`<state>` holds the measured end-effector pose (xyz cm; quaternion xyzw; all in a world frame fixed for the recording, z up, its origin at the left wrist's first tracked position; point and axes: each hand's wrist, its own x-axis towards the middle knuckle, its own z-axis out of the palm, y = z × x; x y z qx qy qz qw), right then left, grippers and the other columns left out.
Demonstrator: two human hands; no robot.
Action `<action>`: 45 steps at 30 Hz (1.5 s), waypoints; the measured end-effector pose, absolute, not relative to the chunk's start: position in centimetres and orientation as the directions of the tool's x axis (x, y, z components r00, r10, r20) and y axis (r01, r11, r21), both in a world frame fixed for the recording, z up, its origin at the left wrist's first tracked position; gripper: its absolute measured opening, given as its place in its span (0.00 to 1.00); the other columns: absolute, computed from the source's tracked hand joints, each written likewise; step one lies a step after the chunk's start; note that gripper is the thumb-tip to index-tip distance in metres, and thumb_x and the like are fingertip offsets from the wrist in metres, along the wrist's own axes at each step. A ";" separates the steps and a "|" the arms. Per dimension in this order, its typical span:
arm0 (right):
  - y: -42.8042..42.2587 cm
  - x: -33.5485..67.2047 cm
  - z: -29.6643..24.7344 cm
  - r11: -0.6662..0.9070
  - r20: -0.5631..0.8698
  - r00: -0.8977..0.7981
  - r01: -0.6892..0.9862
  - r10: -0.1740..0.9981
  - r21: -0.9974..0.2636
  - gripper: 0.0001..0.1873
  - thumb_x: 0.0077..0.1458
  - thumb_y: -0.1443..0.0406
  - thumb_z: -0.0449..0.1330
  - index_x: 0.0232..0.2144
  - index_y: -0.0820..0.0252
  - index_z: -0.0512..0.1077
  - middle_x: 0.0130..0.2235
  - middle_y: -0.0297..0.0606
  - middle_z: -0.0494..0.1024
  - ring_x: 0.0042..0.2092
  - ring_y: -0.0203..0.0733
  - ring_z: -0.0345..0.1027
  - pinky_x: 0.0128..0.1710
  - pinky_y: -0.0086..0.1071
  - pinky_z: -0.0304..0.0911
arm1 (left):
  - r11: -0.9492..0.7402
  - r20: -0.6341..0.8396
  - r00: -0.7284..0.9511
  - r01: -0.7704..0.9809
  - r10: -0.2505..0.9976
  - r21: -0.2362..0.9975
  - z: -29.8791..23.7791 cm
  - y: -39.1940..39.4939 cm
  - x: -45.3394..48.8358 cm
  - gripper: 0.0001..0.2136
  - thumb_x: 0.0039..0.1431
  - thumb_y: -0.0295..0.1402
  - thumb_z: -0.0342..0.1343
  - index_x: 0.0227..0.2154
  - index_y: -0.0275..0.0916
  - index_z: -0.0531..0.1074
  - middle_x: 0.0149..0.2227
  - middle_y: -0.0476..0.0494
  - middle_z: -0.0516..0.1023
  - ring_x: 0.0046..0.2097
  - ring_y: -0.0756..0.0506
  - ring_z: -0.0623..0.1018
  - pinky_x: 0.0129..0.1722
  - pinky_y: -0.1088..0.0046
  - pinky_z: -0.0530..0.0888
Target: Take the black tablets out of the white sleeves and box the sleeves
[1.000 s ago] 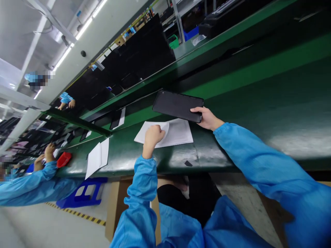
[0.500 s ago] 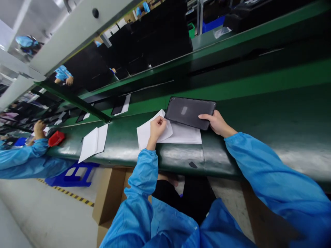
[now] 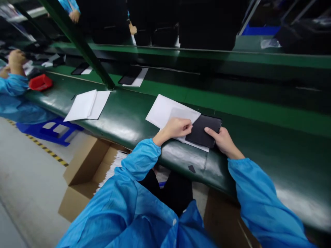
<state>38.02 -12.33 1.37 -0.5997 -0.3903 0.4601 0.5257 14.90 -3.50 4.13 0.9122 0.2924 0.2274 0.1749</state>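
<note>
My right hand [image 3: 223, 140] grips the right end of a black tablet [image 3: 201, 132], thumb on top and fingers underneath. The tablet's left part is covered by a thin white sleeve [image 3: 165, 109]; whether it lies inside or just beneath the sleeve I cannot tell. My left hand [image 3: 179, 127] is closed, with its fingers pinching the sleeve beside the tablet. Another white piece [image 3: 200, 146] shows under the tablet's lower edge on the green bench [image 3: 124, 127].
More white sleeves [image 3: 86, 105] lie to the left on the bench. Tablets with white sheets [image 3: 139, 77] rest on the lower green strip behind. A slanting green post [image 3: 88, 51], a red tray [image 3: 40, 82] and a co-worker's arm [image 3: 15, 89] are left. Below stands a cardboard box [image 3: 85, 165] holding white sleeves.
The tablet has come down and its left part is now covered by the white sleeve. My left hand has moved in towards it. The camera view has shifted.
</note>
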 end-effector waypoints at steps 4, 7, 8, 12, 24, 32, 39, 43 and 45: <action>-12.5 37.3 1.5 -0.089 -0.058 0.286 0.093 0.956 -0.992 0.35 0.38 0.38 0.78 0.38 0.56 0.82 0.40 0.41 0.87 0.42 0.54 0.82 0.45 0.45 0.80 | -0.823 0.349 0.761 0.414 0.547 0.388 3.8 -4.3 15.8 0.13 0.70 0.35 0.51 0.29 0.42 0.74 0.26 0.47 0.78 0.30 0.47 0.78 0.31 0.71 0.65; -12.5 36.9 1.6 -0.059 -0.025 0.316 0.096 0.948 -0.994 0.36 0.37 0.37 0.78 0.39 0.55 0.82 0.43 0.42 0.88 0.44 0.54 0.82 0.47 0.47 0.80 | -0.764 0.393 0.659 0.495 0.641 0.414 3.7 -4.0 15.8 0.13 0.71 0.36 0.50 0.30 0.42 0.75 0.26 0.46 0.78 0.30 0.46 0.79 0.31 0.71 0.66; -12.5 36.6 1.6 -0.047 -0.016 0.326 0.088 0.945 -0.995 0.36 0.37 0.37 0.78 0.40 0.54 0.82 0.43 0.42 0.87 0.44 0.54 0.82 0.47 0.47 0.80 | -0.739 0.403 0.622 0.518 0.671 0.431 3.7 -3.9 15.7 0.14 0.71 0.37 0.50 0.30 0.42 0.75 0.26 0.46 0.78 0.30 0.46 0.79 0.31 0.71 0.67; -12.5 35.2 1.8 -0.022 0.003 0.342 0.070 0.940 -0.997 0.35 0.37 0.37 0.78 0.37 0.54 0.80 0.37 0.39 0.86 0.35 0.47 0.79 0.38 0.41 0.79 | -0.747 0.435 0.612 0.475 0.661 0.466 3.4 -4.2 16.0 0.14 0.72 0.38 0.51 0.31 0.42 0.74 0.24 0.48 0.76 0.29 0.47 0.78 0.31 0.72 0.67; -12.9 35.9 3.2 -0.240 -0.232 -0.073 -0.143 0.970 -0.960 0.35 0.39 0.40 0.80 0.42 0.53 0.80 0.37 0.39 0.83 0.37 0.48 0.78 0.35 0.39 0.77 | -0.749 0.520 0.548 0.378 0.655 0.545 3.5 -5.1 16.3 0.15 0.74 0.40 0.50 0.34 0.40 0.76 0.24 0.51 0.76 0.26 0.51 0.75 0.30 0.76 0.70; -11.6 36.1 2.6 0.099 0.128 0.104 0.242 0.986 -0.965 0.24 0.34 0.46 0.81 0.24 0.53 0.80 0.41 0.42 0.83 0.50 0.56 0.77 0.52 0.47 0.75 | -0.865 0.546 0.692 0.245 0.472 0.438 2.7 -6.6 17.2 0.18 0.76 0.42 0.49 0.32 0.41 0.76 0.27 0.47 0.79 0.30 0.49 0.79 0.33 0.74 0.71; -11.9 37.1 2.4 -0.038 -0.016 0.289 0.069 0.957 -0.997 0.21 0.34 0.49 0.79 0.25 0.53 0.80 0.31 0.37 0.85 0.38 0.56 0.81 0.45 0.50 0.79 | -0.849 0.514 0.690 0.308 0.509 0.429 4.9 -5.3 15.5 0.15 0.76 0.41 0.48 0.40 0.41 0.78 0.39 0.40 0.82 0.44 0.43 0.80 0.50 0.66 0.75; -12.3 38.3 2.8 -0.093 -0.111 0.346 -0.067 0.932 -0.993 0.20 0.30 0.53 0.79 0.26 0.52 0.79 0.28 0.36 0.84 0.33 0.53 0.81 0.37 0.45 0.79 | -0.585 0.487 0.347 0.621 0.802 0.522 5.2 -1.7 12.8 0.12 0.71 0.39 0.52 0.49 0.40 0.74 0.52 0.36 0.78 0.57 0.37 0.74 0.61 0.56 0.71; -12.5 38.6 3.2 -0.119 -0.119 0.299 -0.021 0.947 -0.993 0.20 0.33 0.52 0.79 0.27 0.52 0.79 0.24 0.34 0.81 0.25 0.47 0.75 0.28 0.40 0.75 | -0.415 0.390 0.207 0.701 0.897 0.580 4.4 -0.1 11.2 0.16 0.68 0.40 0.56 0.55 0.40 0.72 0.57 0.34 0.74 0.60 0.35 0.72 0.61 0.54 0.70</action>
